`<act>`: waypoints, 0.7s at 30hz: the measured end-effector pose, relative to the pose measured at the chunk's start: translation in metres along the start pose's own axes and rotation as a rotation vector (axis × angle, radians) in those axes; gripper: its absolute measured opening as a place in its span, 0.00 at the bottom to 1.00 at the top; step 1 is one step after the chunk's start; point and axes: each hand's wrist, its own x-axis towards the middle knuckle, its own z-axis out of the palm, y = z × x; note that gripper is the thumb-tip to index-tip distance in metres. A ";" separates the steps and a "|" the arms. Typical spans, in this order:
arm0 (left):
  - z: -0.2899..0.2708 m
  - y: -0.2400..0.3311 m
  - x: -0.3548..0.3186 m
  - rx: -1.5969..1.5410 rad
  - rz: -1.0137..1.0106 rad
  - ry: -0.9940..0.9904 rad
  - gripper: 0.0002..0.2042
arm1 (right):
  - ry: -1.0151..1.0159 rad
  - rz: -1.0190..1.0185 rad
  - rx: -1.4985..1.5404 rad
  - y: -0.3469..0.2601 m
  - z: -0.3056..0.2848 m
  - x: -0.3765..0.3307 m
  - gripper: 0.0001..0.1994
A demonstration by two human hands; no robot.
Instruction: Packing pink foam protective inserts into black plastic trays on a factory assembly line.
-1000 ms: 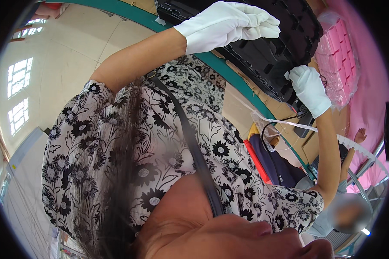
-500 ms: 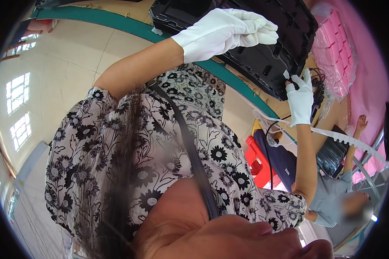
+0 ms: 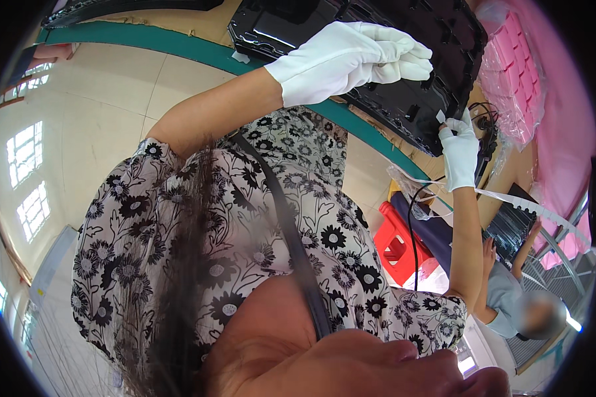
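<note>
My left hand (image 3: 357,63), in a white glove, hovers over or rests on a large glossy black plastic panel (image 3: 281,25). Its fingers stretch out loosely, close together, and I see nothing in them; the palm side is hidden. At the panel's right-hand corner is my right hand (image 3: 460,155), gloved in white too. Its thumb and forefinger pinch a small white tab (image 3: 440,116) above the panel's surface. The thumb tip shows bare skin. Clips and raised slots line the panel's rim.
The table edge (image 3: 132,38) is green. Pink padding in clear plastic (image 3: 513,79) lies right of the panel, with black cables (image 3: 487,122) beside it. A red plastic stool (image 3: 400,248) stands below. A co-worker (image 3: 510,298) in grey is at the lower right.
My left hand has shifted slightly down and right. The white tab has turned a little at my right fingertips. The co-worker's arms have lowered.
</note>
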 end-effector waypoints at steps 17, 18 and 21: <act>-0.001 0.002 0.001 0.006 0.002 -0.024 0.15 | 0.042 -0.009 0.238 0.022 0.010 0.005 0.10; -0.002 0.002 0.000 0.006 0.003 -0.020 0.15 | 0.040 -0.049 0.235 0.021 0.011 0.006 0.10; -0.004 0.002 0.000 0.011 0.015 -0.022 0.15 | 0.050 -0.096 0.046 0.005 0.004 0.001 0.09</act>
